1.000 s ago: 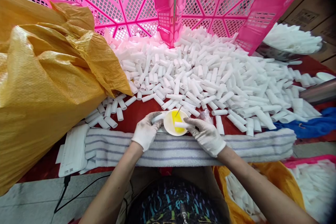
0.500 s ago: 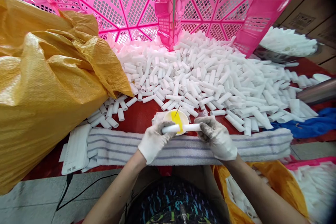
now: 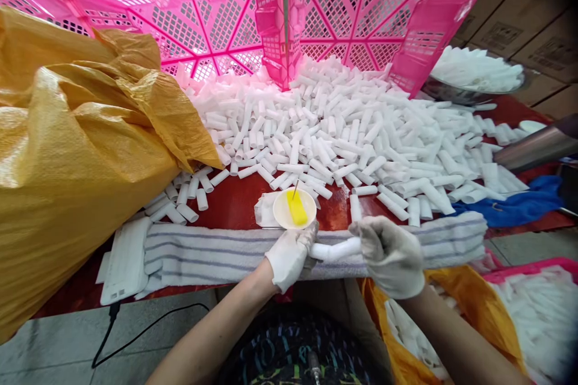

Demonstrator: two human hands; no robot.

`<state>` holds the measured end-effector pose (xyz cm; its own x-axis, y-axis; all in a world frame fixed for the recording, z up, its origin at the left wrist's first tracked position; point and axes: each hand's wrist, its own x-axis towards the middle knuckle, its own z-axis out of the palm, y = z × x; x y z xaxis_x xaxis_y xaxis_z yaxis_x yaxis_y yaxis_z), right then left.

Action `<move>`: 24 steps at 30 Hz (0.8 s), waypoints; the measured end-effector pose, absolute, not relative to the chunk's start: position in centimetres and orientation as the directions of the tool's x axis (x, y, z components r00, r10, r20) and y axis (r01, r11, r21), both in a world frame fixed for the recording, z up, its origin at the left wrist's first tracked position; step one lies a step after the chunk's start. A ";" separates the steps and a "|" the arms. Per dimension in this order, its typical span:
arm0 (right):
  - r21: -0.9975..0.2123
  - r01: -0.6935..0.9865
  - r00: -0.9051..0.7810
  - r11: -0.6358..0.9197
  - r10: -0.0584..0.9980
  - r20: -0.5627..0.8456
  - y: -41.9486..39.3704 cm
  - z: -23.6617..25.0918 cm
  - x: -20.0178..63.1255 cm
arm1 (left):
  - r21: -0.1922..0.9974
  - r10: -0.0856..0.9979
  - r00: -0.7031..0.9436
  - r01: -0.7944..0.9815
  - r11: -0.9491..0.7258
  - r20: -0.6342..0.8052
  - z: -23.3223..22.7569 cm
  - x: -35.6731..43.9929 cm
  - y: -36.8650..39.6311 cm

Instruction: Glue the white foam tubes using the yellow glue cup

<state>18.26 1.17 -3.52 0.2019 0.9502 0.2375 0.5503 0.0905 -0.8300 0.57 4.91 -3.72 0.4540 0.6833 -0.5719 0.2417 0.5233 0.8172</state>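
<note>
Both my hands wear white gloves with greyed fingers. My left hand (image 3: 292,257) is closed around the left end of a white tube (image 3: 336,249), which looks like two pieces meeting at a slight bend. Its right end is in the curled fingers of my right hand (image 3: 392,257), partly hidden there. The tube is held over a striped towel (image 3: 203,255). Just above my left hand sits a small white bowl (image 3: 280,215) with a yellow block (image 3: 297,209) and a thin pin standing up in it. A loose white tube (image 3: 355,208) lies by my right fingertips.
A big heap of white tubes (image 3: 325,114) spreads over the red table (image 3: 237,197) against pink crates (image 3: 180,30). A yellow sack (image 3: 90,150) bulges at left. At right are a metal bowl of tubes (image 3: 478,72), a blue cloth (image 3: 515,203) and a metal cylinder (image 3: 537,147).
My hands have moved down and right with the tube, from in front of the bowl to over the towel. A loose tube now lies near my right hand. The camera view has shifted slightly.
</note>
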 end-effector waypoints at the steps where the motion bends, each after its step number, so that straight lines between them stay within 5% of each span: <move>1: -0.873 0.486 0.288 0.031 0.938 0.194 1.5 -3.5 18.1 | 0.798 0.662 0.466 0.194 0.570 -0.587 -3.8 0.9 4.9; 4: -0.942 0.331 0.408 -0.049 0.908 0.096 2.5 -3.8 17.8 | 0.771 0.660 0.475 0.062 0.634 -0.582 -3.9 1.5 4.8; 8: -0.888 0.459 0.407 0.021 0.884 0.231 2.6 -4.5 18.3 | 0.808 0.699 0.472 0.051 0.586 -0.537 -3.5 1.5 4.4; 12: -0.672 0.675 0.060 0.304 0.885 0.461 1.7 -4.7 18.6 | 0.872 0.728 0.481 0.229 0.433 -0.489 -3.4 1.6 4.2; 15: -0.494 0.769 -0.130 0.405 0.856 0.501 1.3 -4.5 17.5 | 0.903 0.868 0.346 0.366 0.225 -0.356 -3.9 2.6 3.7; 19: -0.678 0.732 0.244 0.071 0.901 0.358 0.1 -4.3 16.7 | 0.848 0.967 0.224 0.530 -0.012 -0.126 -3.9 4.6 1.9; 22: -0.794 0.597 0.340 -0.113 0.932 0.123 -1.8 -3.5 20.2 | 0.835 0.912 0.407 0.516 -0.192 -0.041 -3.5 4.8 1.2; 24: -0.756 0.633 0.365 -0.164 0.925 0.104 -3.1 -2.6 24.5 | 0.836 0.885 0.464 0.475 -0.274 0.026 -3.5 3.0 2.3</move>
